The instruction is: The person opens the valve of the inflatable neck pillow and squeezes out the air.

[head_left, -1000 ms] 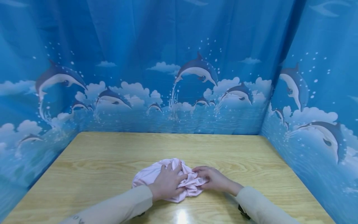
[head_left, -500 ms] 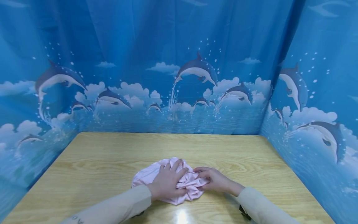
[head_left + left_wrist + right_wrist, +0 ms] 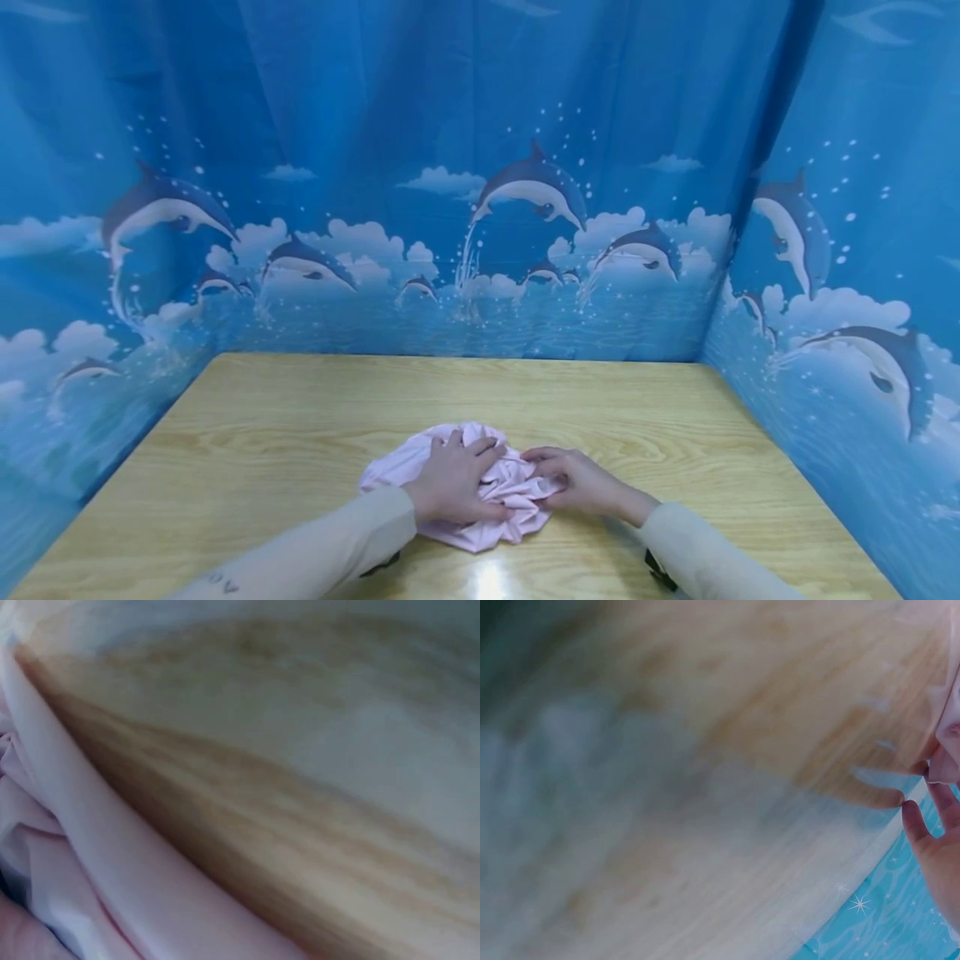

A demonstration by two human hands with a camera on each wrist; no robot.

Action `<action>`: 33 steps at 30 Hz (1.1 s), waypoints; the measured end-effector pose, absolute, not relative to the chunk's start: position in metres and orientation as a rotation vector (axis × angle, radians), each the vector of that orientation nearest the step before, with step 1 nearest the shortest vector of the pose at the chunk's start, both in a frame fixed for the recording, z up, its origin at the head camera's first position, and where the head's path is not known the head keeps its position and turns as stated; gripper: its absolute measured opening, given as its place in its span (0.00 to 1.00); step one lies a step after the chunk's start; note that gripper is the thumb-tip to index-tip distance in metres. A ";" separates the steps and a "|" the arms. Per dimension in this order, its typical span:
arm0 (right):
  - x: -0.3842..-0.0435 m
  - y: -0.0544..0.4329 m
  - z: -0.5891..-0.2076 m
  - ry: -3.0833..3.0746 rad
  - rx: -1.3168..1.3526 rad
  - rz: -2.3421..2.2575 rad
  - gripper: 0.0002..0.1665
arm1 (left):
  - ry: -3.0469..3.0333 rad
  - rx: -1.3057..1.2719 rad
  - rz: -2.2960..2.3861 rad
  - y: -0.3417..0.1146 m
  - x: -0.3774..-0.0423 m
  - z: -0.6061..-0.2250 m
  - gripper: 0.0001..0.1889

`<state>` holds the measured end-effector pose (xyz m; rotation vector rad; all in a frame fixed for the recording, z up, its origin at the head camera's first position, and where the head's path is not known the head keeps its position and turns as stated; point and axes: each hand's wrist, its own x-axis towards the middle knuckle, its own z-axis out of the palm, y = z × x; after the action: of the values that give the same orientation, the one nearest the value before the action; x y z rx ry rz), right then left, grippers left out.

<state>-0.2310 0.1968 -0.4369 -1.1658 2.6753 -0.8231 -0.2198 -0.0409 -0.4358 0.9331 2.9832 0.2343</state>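
A crumpled pale pink cloth lies in a rounded heap near the front middle of the table. My left hand rests on top of the heap with its fingers spread over the folds. At the right edge of the heap, my right hand pinches the bunched fabric between thumb and fingers. In the left wrist view a smooth fold of the cloth runs along the tabletop. The right wrist view catches the right hand at the frame's edge, fingertips at the cloth.
The wood-grain table extends around the cloth on every side. A blue curtain printed with dolphins and clouds hangs behind the table and along both sides. Light glares off the table's front.
The left hand has shifted slightly on the cloth, its fingers and thumb changing spread. The cloth's front edge has spread a little toward me. The right hand has stayed nearly in place.
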 end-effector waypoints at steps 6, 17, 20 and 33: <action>-0.230 0.197 -0.437 2.657 -1.128 -0.842 0.13 | 3.015 0.927 0.209 -0.039 -0.217 -0.436 0.47; -0.229 0.195 -0.434 2.651 -1.115 -0.859 0.12 | 3.016 0.914 0.160 -0.037 -0.215 -0.431 0.43; -0.229 0.195 -0.434 2.659 -1.117 -0.845 0.12 | 3.009 0.914 0.170 -0.038 -0.215 -0.431 0.43; -0.228 0.197 -0.433 2.660 -1.125 -0.835 0.15 | 2.882 1.057 0.370 -0.054 -0.217 -0.430 0.41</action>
<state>-0.2278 0.1973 -0.4332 -1.1253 2.6598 -0.8349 -0.2173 -0.0535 -0.4297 1.0569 2.8820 0.3704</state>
